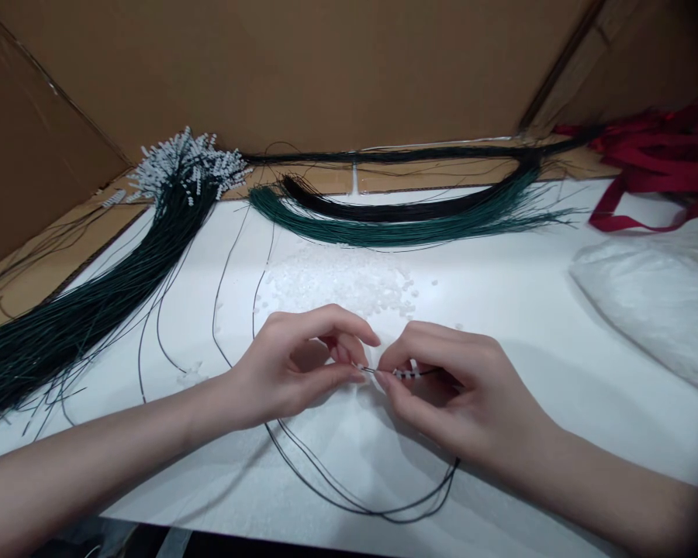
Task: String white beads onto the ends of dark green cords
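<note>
My right hand (471,376) pinches a thin dark cord (378,513) between thumb and forefinger. A few small white beads (406,373) are threaded on the cord, under the curled fingers of that hand. Just to the left, my left hand (285,364) has its thumb and a bent finger closed at the cord's short end, with the forefinger raised. Whether a bead is also between those fingertips is too small to tell. The cord's slack hangs in a loop below both hands. Loose clear-white beads (349,280) lie scattered just beyond the hands.
A thick bundle of dark green cords (122,279) with white beaded ends (189,167) lies at left. Bare green and black cords (384,229) curve across the back. Red ribbon (634,194) and a clear plastic bag (651,294) sit at right. Cardboard walls (349,70) enclose the white surface.
</note>
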The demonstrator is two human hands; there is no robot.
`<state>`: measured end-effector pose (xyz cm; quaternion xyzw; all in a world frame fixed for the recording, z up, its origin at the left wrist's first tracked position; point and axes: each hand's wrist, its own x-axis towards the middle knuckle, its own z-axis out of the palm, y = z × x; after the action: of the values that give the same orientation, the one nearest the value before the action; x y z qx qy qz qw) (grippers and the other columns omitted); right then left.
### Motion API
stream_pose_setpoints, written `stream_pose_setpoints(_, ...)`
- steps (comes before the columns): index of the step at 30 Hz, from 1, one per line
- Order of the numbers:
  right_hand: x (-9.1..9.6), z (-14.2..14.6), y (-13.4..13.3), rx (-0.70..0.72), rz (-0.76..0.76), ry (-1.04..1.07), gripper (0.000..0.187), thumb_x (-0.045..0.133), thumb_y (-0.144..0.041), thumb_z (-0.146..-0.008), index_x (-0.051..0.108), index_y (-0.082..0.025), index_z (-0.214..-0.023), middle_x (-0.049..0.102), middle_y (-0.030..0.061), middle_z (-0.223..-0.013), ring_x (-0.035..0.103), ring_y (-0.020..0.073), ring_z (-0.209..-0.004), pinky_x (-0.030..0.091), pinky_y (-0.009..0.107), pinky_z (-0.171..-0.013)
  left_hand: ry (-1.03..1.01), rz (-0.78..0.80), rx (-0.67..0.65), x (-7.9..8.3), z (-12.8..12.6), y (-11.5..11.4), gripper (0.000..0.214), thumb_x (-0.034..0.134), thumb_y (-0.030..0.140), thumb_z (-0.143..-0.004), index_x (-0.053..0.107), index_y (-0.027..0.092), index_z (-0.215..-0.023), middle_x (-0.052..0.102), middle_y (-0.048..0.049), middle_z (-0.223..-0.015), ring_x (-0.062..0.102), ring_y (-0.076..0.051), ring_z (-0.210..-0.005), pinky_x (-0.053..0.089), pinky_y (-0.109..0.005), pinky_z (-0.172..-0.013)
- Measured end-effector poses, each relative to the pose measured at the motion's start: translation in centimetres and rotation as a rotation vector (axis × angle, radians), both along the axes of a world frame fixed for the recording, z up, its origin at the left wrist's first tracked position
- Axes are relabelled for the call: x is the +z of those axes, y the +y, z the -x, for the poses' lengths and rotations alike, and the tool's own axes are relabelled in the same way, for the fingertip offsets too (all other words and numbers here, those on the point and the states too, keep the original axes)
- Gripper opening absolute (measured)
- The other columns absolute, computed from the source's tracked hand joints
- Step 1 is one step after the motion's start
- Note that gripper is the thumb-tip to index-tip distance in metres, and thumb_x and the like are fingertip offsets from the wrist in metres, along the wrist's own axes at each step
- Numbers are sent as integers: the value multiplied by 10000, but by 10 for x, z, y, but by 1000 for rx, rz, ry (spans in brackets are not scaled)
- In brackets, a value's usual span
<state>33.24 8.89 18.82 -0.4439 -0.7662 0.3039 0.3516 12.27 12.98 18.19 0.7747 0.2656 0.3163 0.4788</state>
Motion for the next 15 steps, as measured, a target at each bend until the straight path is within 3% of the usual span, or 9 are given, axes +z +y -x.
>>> stream_pose_setpoints(15,1,-1,0,-10,-1,-12,143,579,-71,-791,608,-184,-709,545,-18,-643,472,89,-554,333,225,-481,-18,-50,24,2,-1,1,275,708,120,-841,626,177,-1097,668,-44,-875,657,-135,-789,600,-215,-686)
